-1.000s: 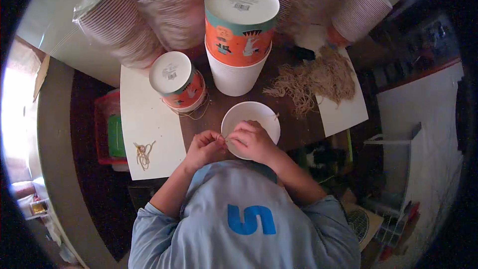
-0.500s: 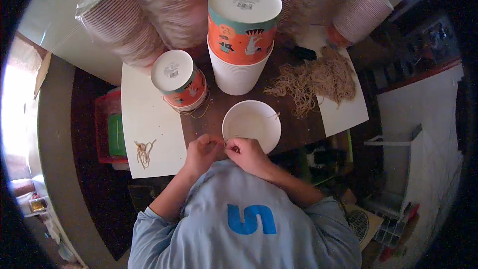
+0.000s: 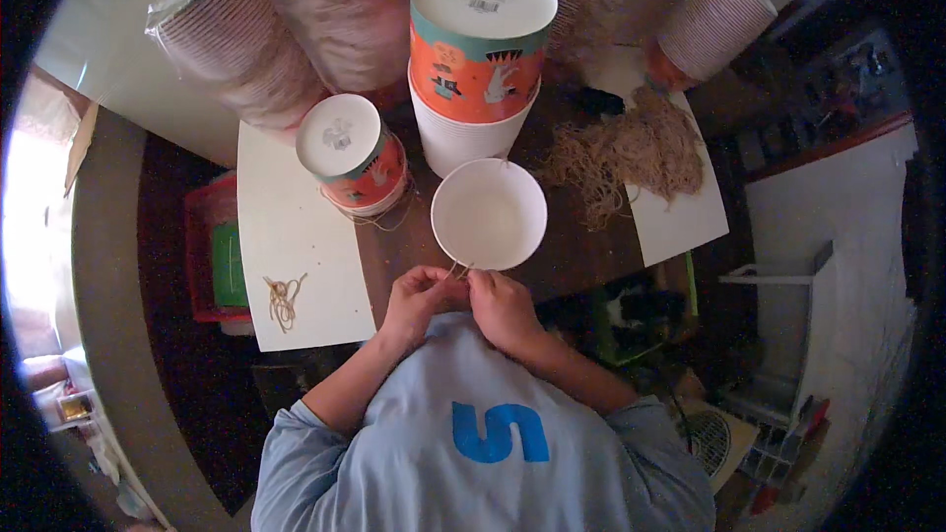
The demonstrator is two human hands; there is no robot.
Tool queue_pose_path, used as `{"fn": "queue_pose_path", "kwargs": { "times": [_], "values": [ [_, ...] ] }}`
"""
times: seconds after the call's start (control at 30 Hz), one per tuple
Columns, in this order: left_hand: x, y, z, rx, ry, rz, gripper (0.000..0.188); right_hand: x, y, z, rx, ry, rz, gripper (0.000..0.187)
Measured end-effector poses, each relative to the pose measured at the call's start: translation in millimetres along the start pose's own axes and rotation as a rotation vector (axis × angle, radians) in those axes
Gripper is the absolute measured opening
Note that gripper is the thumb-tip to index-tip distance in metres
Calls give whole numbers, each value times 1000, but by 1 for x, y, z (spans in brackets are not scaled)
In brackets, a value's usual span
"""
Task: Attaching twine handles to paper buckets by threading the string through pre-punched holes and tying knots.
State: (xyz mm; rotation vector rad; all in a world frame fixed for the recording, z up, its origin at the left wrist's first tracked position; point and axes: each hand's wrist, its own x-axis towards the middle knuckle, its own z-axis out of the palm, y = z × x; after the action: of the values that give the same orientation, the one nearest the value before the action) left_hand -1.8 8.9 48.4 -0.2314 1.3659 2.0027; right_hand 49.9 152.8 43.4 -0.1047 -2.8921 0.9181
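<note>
An open white paper bucket (image 3: 490,217) stands upright in front of me at the table's near edge. A short tan string (image 3: 459,267) comes through its near rim. My left hand (image 3: 416,305) pinches the string just left of that spot. Close beside it, my right hand (image 3: 505,309) has thumb and fingers pressed together on the string too. Both hands nearly touch each other below the rim. At the bucket's far rim, a small bit of string shows. My fingers partly hide the string's ends.
Behind the bucket rises a tall upside-down stack of orange-and-teal buckets (image 3: 477,69). A shorter upturned stack (image 3: 353,153) stands left, strings round it. Tangled tan string (image 3: 650,153) lies right; a few strands (image 3: 283,301) lie on the left white board (image 3: 296,227). Plastic-wrapped bucket stacks (image 3: 241,44) line the back.
The bucket has turned, its right-side string knot now at the far rim, and it sits slightly farther away. My hands have shifted a little right, and string now shows between them.
</note>
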Motion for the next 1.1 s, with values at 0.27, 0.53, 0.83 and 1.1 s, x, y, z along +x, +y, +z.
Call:
{"fn": "queue_pose_path", "kwargs": {
  "times": [0.27, 0.53, 0.83, 1.1],
  "values": [
    [8, -18, -10, -66, -70, -61, 6, -3, 16, 12, 530, -36, 86, 15],
    [4, -16, -9, -174, -84, -61, 5, -8, 22, 28, 1789, -289, 728, 19],
    [-5, -13, 1, 113, 16, 131, 9, -5, 16, 27, 1769, -236, 658, 21],
    [-3, -17, 1, 195, 85, 202, 7, -6, 16, 23, 1804, -275, 732, 23]
  ]
}}
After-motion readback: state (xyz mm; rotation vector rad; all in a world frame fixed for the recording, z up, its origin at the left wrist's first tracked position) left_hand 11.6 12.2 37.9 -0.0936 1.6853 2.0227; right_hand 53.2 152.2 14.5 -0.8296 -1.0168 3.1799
